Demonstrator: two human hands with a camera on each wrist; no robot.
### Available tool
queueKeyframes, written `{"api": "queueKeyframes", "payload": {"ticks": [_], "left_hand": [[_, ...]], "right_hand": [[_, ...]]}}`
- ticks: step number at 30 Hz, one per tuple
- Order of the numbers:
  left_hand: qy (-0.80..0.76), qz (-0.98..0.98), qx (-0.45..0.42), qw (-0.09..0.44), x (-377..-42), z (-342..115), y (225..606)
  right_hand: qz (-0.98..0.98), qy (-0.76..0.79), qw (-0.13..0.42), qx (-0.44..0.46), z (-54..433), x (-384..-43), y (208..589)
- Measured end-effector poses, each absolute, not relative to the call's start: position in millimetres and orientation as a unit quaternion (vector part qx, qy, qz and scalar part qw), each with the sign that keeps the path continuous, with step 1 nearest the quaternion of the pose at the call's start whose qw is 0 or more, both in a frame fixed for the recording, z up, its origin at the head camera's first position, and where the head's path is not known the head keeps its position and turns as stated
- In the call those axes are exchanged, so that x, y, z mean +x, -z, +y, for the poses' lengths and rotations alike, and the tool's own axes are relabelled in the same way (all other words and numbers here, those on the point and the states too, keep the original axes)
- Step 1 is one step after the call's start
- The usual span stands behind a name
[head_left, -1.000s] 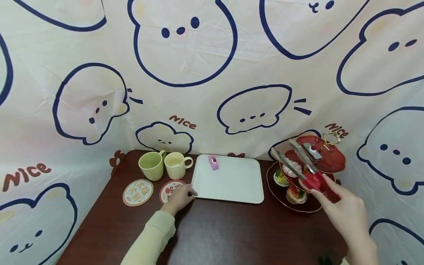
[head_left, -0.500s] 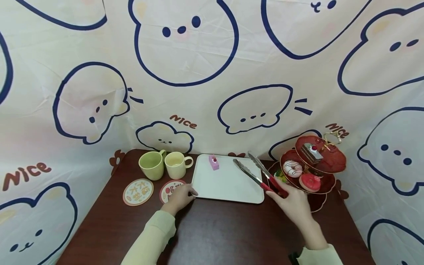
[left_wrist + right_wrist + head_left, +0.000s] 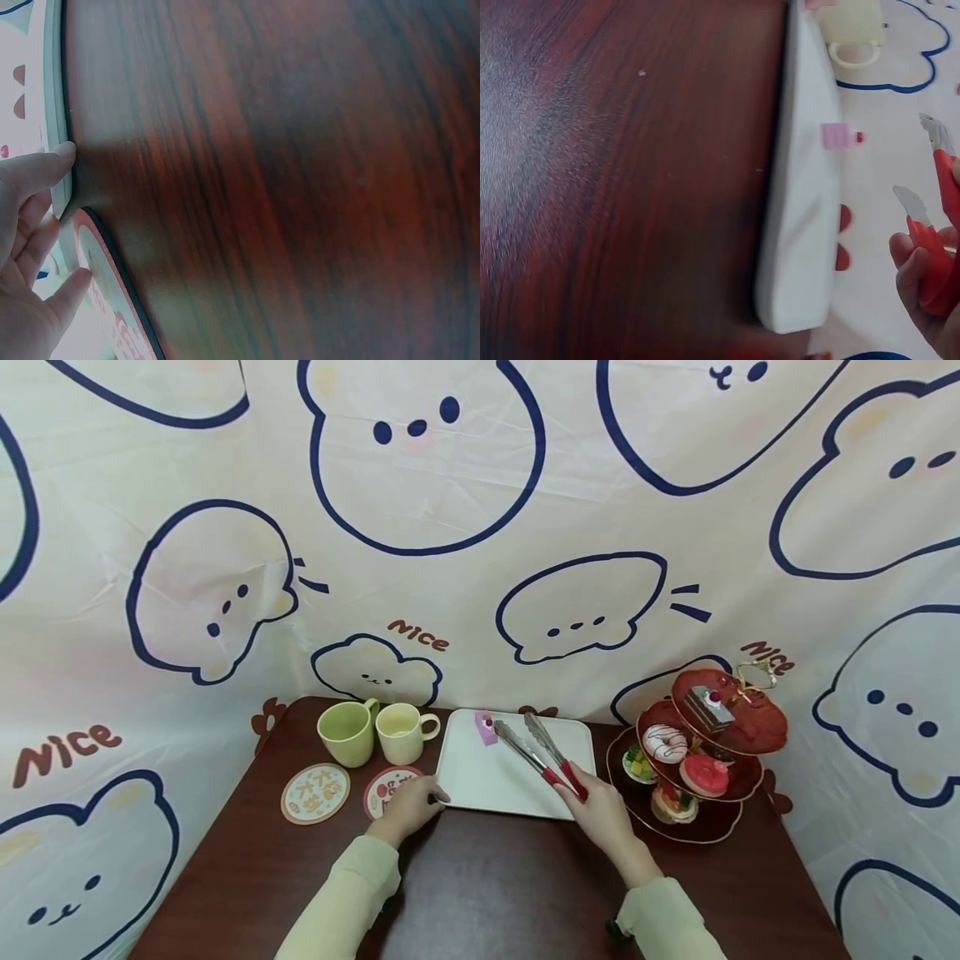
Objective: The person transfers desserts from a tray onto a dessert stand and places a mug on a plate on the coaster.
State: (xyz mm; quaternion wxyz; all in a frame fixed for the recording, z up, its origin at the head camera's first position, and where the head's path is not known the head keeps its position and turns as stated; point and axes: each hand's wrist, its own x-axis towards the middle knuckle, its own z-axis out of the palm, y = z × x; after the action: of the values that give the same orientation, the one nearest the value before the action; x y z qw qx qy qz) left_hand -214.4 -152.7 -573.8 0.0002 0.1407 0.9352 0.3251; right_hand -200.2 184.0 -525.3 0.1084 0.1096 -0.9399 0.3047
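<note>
My left hand [image 3: 408,810] holds the front left corner of the white tray [image 3: 517,777], with the thumb [image 3: 64,152] against its front rim. My right hand [image 3: 603,818] grips the red handles of metal tongs [image 3: 531,750] above the tray. The tongs' tips stand apart with nothing between them. Just left of the nearer tip is a pink toy cake slice [image 3: 484,727] with a red berry, at the tray's back left. In the right wrist view, the tongs [image 3: 930,255] and part of the hand show at the right edge.
Right of the tray stands a tiered stand [image 3: 757,718] bearing a chocolate cake slice [image 3: 708,708], a white donut [image 3: 665,742], a pink donut [image 3: 703,774] and tarts [image 3: 673,803]. Left are a green mug [image 3: 347,739], a cream mug [image 3: 400,739] and two coasters [image 3: 315,793].
My right hand has carried the tongs leftward from the tiered stand to over the tray, close to the pink cake slice. The left hand has stayed at the tray corner.
</note>
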Motion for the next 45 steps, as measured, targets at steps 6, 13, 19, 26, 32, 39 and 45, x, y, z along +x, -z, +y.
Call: {"api": "queueKeyframes", "payload": {"ticks": [6,13,19,26,32,39,45], "left_hand": [[-0.322,0.936,0.144,-0.001,-214.4,-152.6,573.4],[-0.325,0.936,0.136,0.004,-214.4,-151.4,572.5],[-0.321,0.937,0.138,0.003,-214.1,-149.8,574.0],[-0.33,0.932,0.146,-0.005,-212.4,-150.0,571.3],[-0.325,0.935,0.143,-0.006,-212.5,-151.8,571.3],[-0.33,0.933,0.143,-0.006,-212.6,-152.3,570.8],[-0.33,0.933,0.147,-0.009,-212.2,-151.5,571.2]], "right_hand": [[-0.952,-0.283,0.08,0.081,171.5,-210.4,539.6],[-0.958,-0.283,0.018,0.04,160.7,-217.1,545.3],[-0.954,-0.297,-0.019,0.037,150.9,-220.9,550.0],[-0.952,-0.299,-0.01,0.063,139.9,-225.9,556.5],[-0.947,-0.313,-0.003,0.072,127.5,-230.0,561.1],[-0.954,-0.291,0.009,0.076,116.9,-240.1,560.1],[-0.954,-0.291,0.006,0.072,113.1,-244.4,557.5]]}}
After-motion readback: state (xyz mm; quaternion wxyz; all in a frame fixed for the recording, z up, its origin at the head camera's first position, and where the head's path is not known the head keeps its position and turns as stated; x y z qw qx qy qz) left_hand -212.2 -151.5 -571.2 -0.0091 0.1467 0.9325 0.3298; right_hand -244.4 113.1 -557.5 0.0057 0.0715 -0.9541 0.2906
